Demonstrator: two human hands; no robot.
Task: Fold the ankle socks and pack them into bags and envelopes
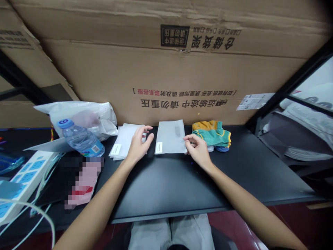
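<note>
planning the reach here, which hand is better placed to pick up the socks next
Probably the right hand: it is next to the folded socks, though its fingers are at the right edge of the middle pouch. The left hand is by the pouch stack, farther off.

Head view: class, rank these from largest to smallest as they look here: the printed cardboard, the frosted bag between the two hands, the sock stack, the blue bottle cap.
1. Printed cardboard
2. Frosted bag and sock stack: too alike to rank
3. Blue bottle cap
</note>
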